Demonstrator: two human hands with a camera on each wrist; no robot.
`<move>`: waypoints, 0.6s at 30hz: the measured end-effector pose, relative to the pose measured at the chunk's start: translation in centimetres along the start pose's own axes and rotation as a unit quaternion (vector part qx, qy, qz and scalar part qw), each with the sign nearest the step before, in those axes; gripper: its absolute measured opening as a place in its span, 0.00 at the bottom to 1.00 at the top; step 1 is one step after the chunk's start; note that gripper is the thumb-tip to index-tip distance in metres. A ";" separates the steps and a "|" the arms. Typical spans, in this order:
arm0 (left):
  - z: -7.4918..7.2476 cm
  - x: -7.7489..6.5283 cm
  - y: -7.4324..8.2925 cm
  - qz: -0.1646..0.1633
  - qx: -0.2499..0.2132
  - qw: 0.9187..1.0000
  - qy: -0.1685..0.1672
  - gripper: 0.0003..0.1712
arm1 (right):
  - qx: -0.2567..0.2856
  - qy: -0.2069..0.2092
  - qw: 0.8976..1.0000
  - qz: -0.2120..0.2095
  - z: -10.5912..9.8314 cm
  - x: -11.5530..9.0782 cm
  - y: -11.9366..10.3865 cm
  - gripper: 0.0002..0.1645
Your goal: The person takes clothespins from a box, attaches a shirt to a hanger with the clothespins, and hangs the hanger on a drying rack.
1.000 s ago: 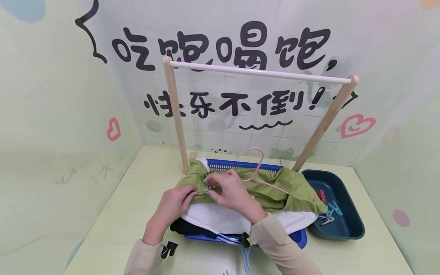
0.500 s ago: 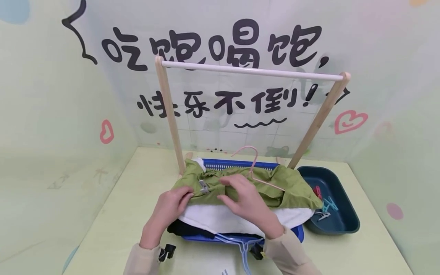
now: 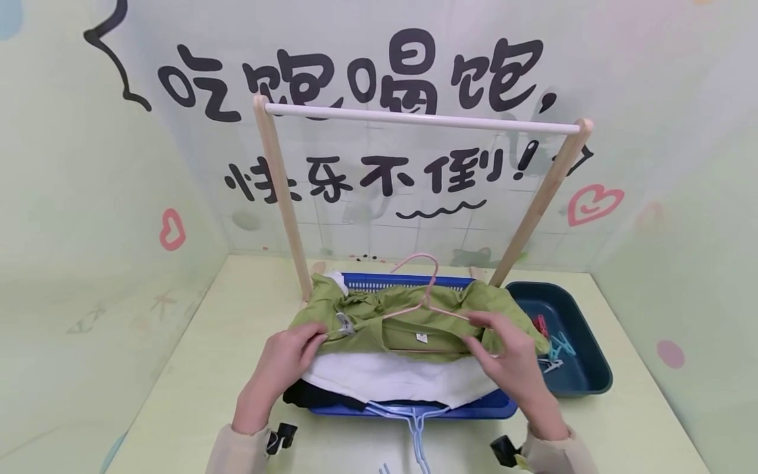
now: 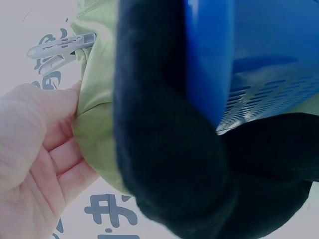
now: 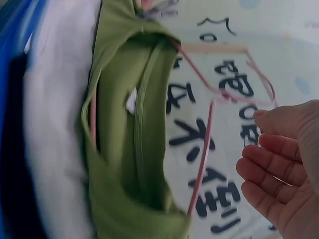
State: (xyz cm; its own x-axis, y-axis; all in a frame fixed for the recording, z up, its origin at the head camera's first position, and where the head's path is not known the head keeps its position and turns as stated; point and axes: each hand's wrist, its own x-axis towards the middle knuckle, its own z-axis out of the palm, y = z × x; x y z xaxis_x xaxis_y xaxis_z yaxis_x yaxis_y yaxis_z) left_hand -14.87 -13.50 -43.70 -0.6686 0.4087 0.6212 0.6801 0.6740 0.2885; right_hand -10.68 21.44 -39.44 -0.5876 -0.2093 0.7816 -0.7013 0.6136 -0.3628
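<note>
A green shirt [image 3: 438,342] lies over a white garment [image 3: 391,378] on a blue basket, with a pink hanger [image 3: 428,299] in its neck opening. One grey clothespin [image 3: 345,323] is clipped on the shirt near the left shoulder. My left hand [image 3: 287,355] pinches the shirt's left edge between thumb and fingers, just below the clothespin [image 4: 62,49] in the left wrist view. Near the right shoulder is my right hand [image 3: 512,352], fingers loosely bent. In the right wrist view this hand [image 5: 281,164] holds nothing and is apart from the shirt [image 5: 132,124].
A dark bin [image 3: 583,342] with red, teal and grey clothespins stands right of the blue basket [image 3: 474,411]. Behind rises a wooden rack with a white rod [image 3: 420,118]. A light blue hanger [image 3: 417,434] sticks out in front. Black cloth [image 3: 320,395] shows under the white garment.
My right hand has let go of the grey clothespin, which stays on the shirt, and has moved right to the other shoulder. The left hand stays at the left edge. The view has shifted slightly.
</note>
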 end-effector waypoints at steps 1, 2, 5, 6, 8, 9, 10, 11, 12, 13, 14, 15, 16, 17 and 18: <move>-0.1 0.0 0.0 0.000 -0.001 1.000 0.000 0.06 | -0.010 0.009 1.000 0.005 -0.5 -0.4 0.4 0.26; -0.1 0.0 0.0 0.000 -0.003 1.000 0.000 0.06 | -0.019 0.019 1.000 0.009 -1.0 -0.8 0.9 0.27; -0.1 0.0 -0.1 0.002 -0.007 1.000 -0.003 0.03 | -0.049 0.039 0.997 0.049 -2.6 -2.0 2.4 0.19; -0.2 0.0 0.0 0.002 -0.007 1.000 -0.002 0.04 | -0.061 0.047 0.995 0.063 -3.1 -2.4 2.9 0.15; -0.2 0.0 0.0 0.002 -0.009 1.000 -0.004 0.03 | -0.084 0.059 0.991 0.090 -4.0 -3.1 4.0 0.12; -0.2 0.0 0.1 0.001 -0.009 1.000 -0.006 0.02 | -0.096 0.064 0.988 0.105 -4.4 -3.4 4.4 0.13; -0.3 0.1 0.1 0.000 -0.009 1.000 -0.007 0.02 | -0.105 0.070 0.985 0.118 -4.8 -3.7 4.9 0.17; -0.3 0.1 0.1 -0.001 -0.009 1.000 -0.008 0.03 | -0.114 0.075 0.982 0.129 -5.2 -3.9 5.3 0.17; -0.3 0.1 0.2 -0.003 -0.009 1.000 -0.009 0.04 | -0.120 0.082 0.980 0.136 -5.4 -4.2 5.7 0.17; -0.3 0.1 0.2 -0.004 -0.008 1.000 -0.010 0.04 | -0.127 0.083 0.977 0.150 -5.7 -4.3 6.1 0.16; -0.4 0.1 0.2 -0.005 -0.007 1.000 -0.011 0.04 | -0.134 0.082 0.973 0.166 -6.0 -4.5 6.5 0.15; -0.4 0.1 0.2 -0.005 -0.007 1.000 -0.011 0.06 | -0.142 0.076 0.969 0.187 -6.2 -4.7 6.8 0.15; -0.4 0.1 0.2 -0.006 -0.006 1.000 -0.011 0.07 | -0.152 0.067 0.964 0.210 -6.5 -4.8 7.1 0.13; -0.4 0.1 0.2 -0.007 -0.006 1.000 -0.011 0.08 | -0.162 0.054 0.957 0.235 -6.7 -5.0 7.4 0.12; -0.4 0.1 0.2 -0.008 -0.007 1.000 -0.011 0.08 | -0.171 0.038 0.948 0.264 -6.9 -5.1 7.6 0.12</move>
State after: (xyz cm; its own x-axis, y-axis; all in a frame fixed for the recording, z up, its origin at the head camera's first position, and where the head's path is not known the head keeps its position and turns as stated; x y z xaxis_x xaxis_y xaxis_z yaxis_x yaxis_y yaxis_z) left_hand -14.70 -13.57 -43.32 -0.6861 0.4117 0.5998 0.6731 0.6721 0.3085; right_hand -10.27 32.45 -42.66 -0.7809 0.2434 0.5752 -0.1375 0.8314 -0.5383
